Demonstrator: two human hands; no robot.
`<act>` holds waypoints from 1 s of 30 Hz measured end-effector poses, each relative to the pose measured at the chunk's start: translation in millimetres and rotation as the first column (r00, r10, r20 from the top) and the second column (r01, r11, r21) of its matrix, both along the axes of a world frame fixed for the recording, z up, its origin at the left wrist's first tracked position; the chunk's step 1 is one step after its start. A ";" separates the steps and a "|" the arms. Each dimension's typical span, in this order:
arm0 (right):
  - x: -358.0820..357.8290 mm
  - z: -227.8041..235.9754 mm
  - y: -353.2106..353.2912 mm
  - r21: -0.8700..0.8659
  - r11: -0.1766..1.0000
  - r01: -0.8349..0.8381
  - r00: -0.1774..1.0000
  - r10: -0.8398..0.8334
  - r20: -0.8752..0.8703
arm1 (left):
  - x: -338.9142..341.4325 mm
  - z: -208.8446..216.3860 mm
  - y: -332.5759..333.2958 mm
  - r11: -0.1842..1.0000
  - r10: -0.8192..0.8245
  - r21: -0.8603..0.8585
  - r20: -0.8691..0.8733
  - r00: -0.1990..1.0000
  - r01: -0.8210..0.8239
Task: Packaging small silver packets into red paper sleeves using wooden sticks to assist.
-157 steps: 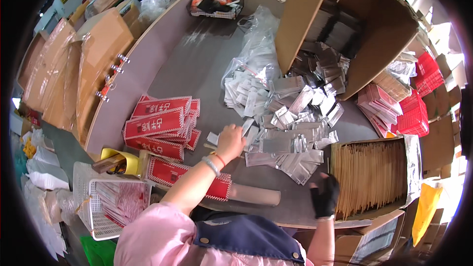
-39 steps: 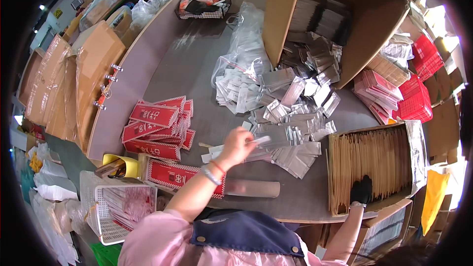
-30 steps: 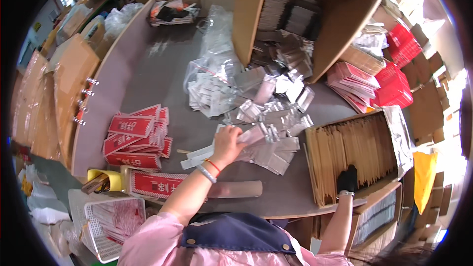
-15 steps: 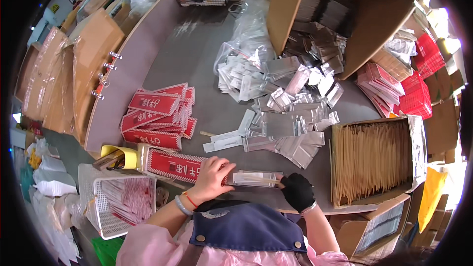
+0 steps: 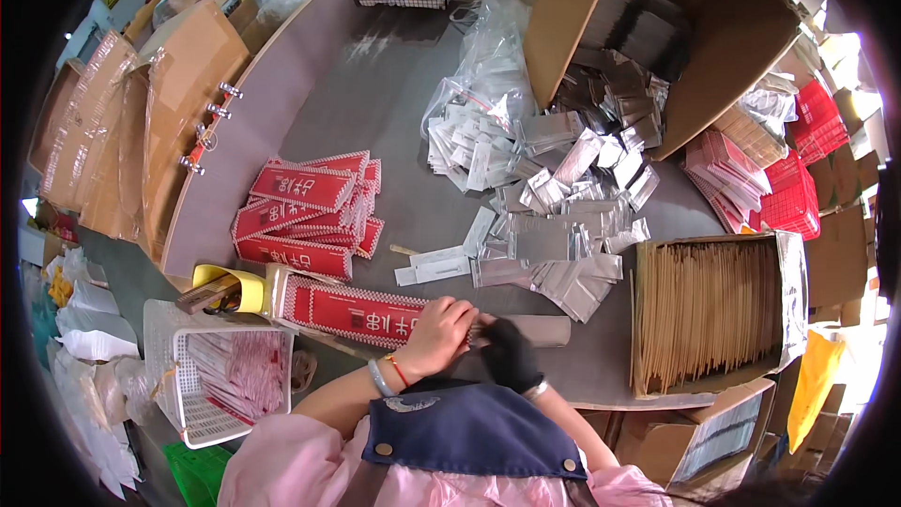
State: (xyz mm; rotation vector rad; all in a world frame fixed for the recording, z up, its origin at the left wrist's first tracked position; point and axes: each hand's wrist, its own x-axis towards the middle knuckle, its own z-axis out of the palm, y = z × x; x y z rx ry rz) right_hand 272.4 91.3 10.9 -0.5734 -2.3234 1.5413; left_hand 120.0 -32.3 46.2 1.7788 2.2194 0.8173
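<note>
My bare left hand (image 5: 443, 333) is closed at the right end of a row of red printed paper packets (image 5: 352, 313) lying in a long narrow holder. My right hand (image 5: 510, 354), in a black fingerless glove, is curled shut just beside it, and the fingertips of both hands nearly meet. Whatever lies between the fingers is hidden. To the right of the hands, a bare greyish strip (image 5: 544, 330) sticks out. Beyond them lie silvery flat sachets (image 5: 549, 239) in a loose heap and white slim packets (image 5: 465, 145).
Red packets (image 5: 310, 211) are piled on the left. An open carton of thin wooden sticks (image 5: 709, 310) stands right. A white basket (image 5: 221, 376) of packets and a yellow container (image 5: 235, 286) sit at lower left. A large carton (image 5: 732, 66) rises at the back right.
My right hand has moved left to meet my left hand, which has shifted slightly right. The pale sachet and sticks between them no longer show on the strip.
</note>
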 end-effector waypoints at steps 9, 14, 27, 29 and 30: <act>1.3 43.9 41.7 0.601 0.726 -0.334 0.928 0.140 0.346 | -19.5 37.7 8.3 0.938 -0.308 -0.218 -0.167 0.936 0.270; 19.5 76.2 64.0 0.652 0.757 -0.045 0.976 -0.105 0.189 | -117.8 82.3 2.4 0.982 -0.180 0.006 -0.258 0.949 0.188; 20.3 78.1 47.7 0.650 0.733 -0.199 0.956 -0.002 0.294 | -15.7 -27.0 -39.0 0.873 0.485 -0.072 0.015 0.874 -0.483; 22.8 78.7 47.1 0.631 0.733 -0.252 0.941 0.034 0.336 | -14.0 -27.4 -41.2 0.877 0.477 -0.094 0.040 0.878 -0.472; 23.9 78.5 45.7 0.610 0.733 -0.302 0.924 0.068 0.376 | -14.4 -27.2 -42.4 0.876 0.479 -0.094 0.052 0.876 -0.474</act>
